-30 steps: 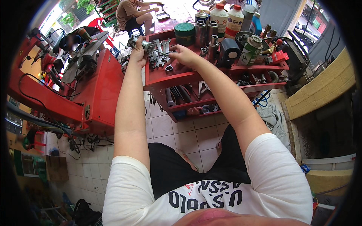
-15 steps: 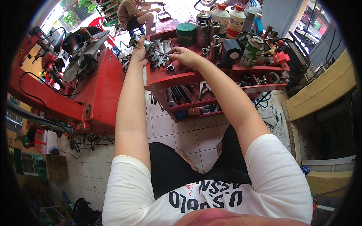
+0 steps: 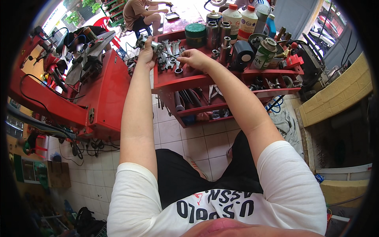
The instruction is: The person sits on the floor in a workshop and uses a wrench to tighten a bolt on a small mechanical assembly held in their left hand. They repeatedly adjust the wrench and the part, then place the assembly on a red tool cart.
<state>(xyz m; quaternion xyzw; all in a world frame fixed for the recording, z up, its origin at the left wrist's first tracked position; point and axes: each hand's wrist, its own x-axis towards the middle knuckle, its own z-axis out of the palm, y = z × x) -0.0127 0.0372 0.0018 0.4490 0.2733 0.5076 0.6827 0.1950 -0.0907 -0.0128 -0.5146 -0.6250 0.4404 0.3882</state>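
At the far left corner of the red tool cart [image 3: 185,82], my left hand [image 3: 147,57] grips a small silvery metal part [image 3: 158,48] with an uneven, cast-looking shape. Its exact kind is too small to make out. My right hand [image 3: 194,60] pinches a thin metal rod [image 3: 169,55] between thumb and fingers, palm down. The rod slants up and left to the metal part; whether its tip enters the part I cannot tell. Several spanners [image 3: 176,46] lie on the cart top between and behind my hands. A ring-shaped metal piece [image 3: 179,71] sits below my right fingertips.
Long sockets [image 3: 225,48], a green tub [image 3: 195,34], bottles [image 3: 231,18] and a spray can [image 3: 265,52] crowd the cart's right side. Lower trays hold more tools. A red machine [image 3: 104,93] stands to the left. Beyond the cart, a person [image 3: 137,15] sits on a stool.
My right hand has dropped slightly, still pinching the rod. The left hand and the metal part stay in nearly the same place.
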